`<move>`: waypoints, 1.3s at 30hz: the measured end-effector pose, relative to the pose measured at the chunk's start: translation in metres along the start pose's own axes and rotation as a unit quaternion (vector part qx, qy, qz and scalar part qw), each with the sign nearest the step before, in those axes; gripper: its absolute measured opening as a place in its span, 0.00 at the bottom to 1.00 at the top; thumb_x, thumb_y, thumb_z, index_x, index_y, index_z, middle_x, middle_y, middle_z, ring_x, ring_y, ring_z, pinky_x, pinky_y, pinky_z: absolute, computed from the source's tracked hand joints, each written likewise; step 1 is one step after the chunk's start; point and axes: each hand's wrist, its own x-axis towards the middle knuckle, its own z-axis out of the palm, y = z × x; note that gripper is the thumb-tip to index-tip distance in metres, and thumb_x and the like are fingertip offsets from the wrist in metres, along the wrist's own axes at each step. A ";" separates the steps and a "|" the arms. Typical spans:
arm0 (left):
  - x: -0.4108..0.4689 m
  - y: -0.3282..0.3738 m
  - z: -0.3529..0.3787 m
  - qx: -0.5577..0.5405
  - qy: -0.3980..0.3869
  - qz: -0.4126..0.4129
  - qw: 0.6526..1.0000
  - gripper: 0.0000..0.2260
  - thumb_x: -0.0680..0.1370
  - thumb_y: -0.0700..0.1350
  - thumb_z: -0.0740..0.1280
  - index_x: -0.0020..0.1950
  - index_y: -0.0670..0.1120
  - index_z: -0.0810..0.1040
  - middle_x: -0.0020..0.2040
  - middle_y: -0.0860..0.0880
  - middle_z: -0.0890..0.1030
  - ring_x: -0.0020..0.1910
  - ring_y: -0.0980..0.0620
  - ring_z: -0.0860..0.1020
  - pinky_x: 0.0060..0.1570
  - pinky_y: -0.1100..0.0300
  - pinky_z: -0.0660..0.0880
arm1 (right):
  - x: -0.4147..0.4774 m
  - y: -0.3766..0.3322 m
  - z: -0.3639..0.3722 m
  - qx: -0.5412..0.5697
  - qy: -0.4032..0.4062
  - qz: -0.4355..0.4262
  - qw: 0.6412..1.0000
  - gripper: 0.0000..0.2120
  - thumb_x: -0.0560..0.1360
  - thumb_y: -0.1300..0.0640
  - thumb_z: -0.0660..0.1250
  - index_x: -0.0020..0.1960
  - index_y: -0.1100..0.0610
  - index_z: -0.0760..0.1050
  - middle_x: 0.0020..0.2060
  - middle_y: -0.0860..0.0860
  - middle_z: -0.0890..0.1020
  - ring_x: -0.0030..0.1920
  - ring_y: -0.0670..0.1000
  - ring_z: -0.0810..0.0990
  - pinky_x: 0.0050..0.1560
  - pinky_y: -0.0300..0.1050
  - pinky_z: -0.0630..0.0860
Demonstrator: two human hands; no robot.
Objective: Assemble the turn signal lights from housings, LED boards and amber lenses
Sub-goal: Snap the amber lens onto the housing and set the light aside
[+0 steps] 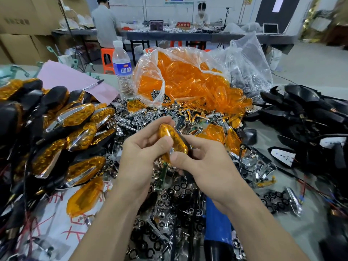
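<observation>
Both hands hold one turn signal light above the middle of the table; its amber lens faces up and a black housing shows behind it. My left hand grips its left side, thumb on the lens. My right hand grips the right side, thumb pressed on the lens's lower end. A pile of assembled amber lights lies at the left. A clear bag of loose amber lenses stands behind. Black housings are heaped at the right. Chrome reflectors and LED boards cover the table under my hands.
A water bottle stands beside the lens bag, with pink paper and a marker to its left. A blue-handled tool lies under my right forearm. A loose amber lens lies front left. Two people work at a far table.
</observation>
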 end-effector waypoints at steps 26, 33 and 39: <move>-0.006 -0.002 0.006 0.029 -0.157 -0.079 0.984 0.35 0.69 0.50 0.75 0.76 0.59 0.71 0.65 0.52 0.83 0.65 0.52 0.81 0.57 0.62 0.79 | -0.004 -0.012 -0.005 0.326 -0.047 0.091 0.940 0.20 0.72 0.56 0.71 0.61 0.64 0.82 0.58 0.63 0.85 0.59 0.63 0.84 0.58 0.57 0.84; -0.011 -0.003 0.020 0.028 -0.097 -0.021 0.995 0.23 0.73 0.52 0.73 0.68 0.66 0.78 0.65 0.54 0.84 0.64 0.55 0.82 0.56 0.65 0.78 | -0.002 -0.006 -0.007 0.389 -0.060 0.100 0.914 0.17 0.69 0.56 0.73 0.55 0.65 0.83 0.51 0.63 0.83 0.45 0.58 0.84 0.46 0.54 0.84; -0.008 -0.009 0.018 0.089 -0.063 -0.056 0.992 0.22 0.75 0.49 0.69 0.68 0.66 0.80 0.56 0.49 0.87 0.54 0.54 0.85 0.51 0.58 0.82 | -0.002 0.006 -0.003 0.393 -0.037 0.121 0.911 0.25 0.70 0.55 0.72 0.62 0.70 0.79 0.54 0.65 0.84 0.47 0.57 0.84 0.49 0.53 0.83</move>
